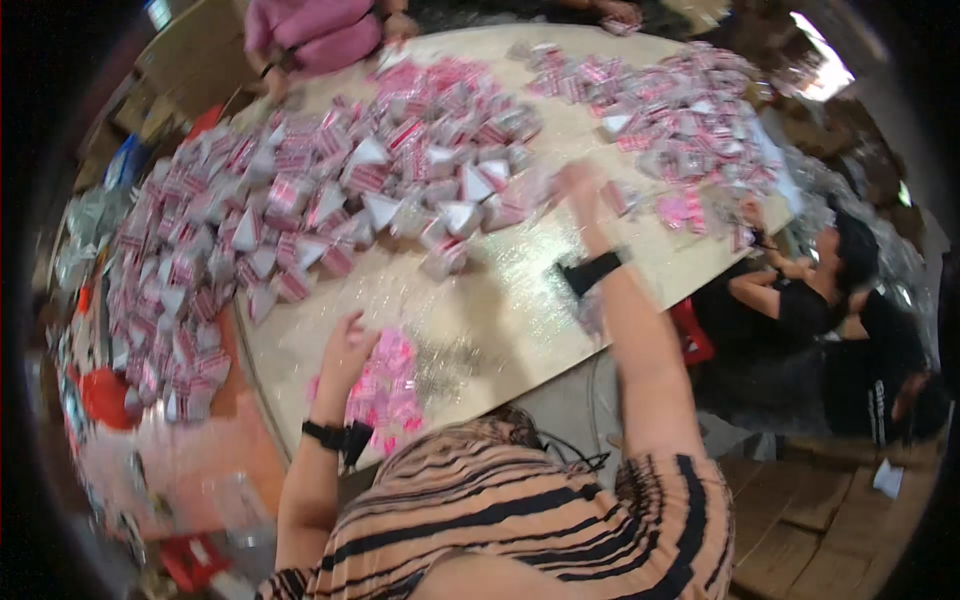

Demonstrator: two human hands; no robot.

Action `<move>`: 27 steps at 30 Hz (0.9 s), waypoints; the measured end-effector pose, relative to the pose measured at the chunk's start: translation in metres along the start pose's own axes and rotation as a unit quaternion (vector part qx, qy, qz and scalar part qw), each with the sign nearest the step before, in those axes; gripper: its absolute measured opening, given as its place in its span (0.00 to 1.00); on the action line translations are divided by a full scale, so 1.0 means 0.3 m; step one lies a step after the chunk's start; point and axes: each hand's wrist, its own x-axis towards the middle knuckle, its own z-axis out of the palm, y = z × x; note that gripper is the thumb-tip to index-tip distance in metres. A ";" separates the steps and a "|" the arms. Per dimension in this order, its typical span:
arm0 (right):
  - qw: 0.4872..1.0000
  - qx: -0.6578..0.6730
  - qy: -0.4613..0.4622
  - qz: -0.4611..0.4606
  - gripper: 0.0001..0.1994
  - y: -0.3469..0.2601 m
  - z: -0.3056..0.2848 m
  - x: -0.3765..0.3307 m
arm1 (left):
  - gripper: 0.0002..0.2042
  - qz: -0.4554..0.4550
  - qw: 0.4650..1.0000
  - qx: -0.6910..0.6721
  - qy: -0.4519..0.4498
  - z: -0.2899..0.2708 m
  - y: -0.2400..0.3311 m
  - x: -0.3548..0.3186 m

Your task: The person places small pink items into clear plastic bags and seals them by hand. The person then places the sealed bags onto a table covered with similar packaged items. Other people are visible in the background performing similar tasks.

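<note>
My right hand [582, 190] reaches far over the pale tabletop [330, 290], at the right end of a large pile of small clear-wrapped packets [400, 150]. It is smeared by motion, so I cannot make out its fingers or whether it holds a packet. A blurred wrapped packet [520, 195] lies against its left side. My left hand [348, 352] is nearer to me, its fingers loosely bent and apart, with nothing visible in them. Beside it lies a heap of small bright pink pieces [390, 385]. Both wrists wear black bands.
Another packet pile [690, 110] covers the far right, with pink pieces [682, 211] in front. A person in pink [315, 35] works across the table; people in black [790, 300] sit at the right. An orange-topped surface [190, 465] adjoins on the left. Cardboard [800, 520] lies lower right.
</note>
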 end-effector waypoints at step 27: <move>0.824 -0.416 -0.382 -0.037 0.06 0.132 0.478 -0.749 | 0.16 0.119 0.978 0.157 -0.067 -0.188 -0.083 -0.089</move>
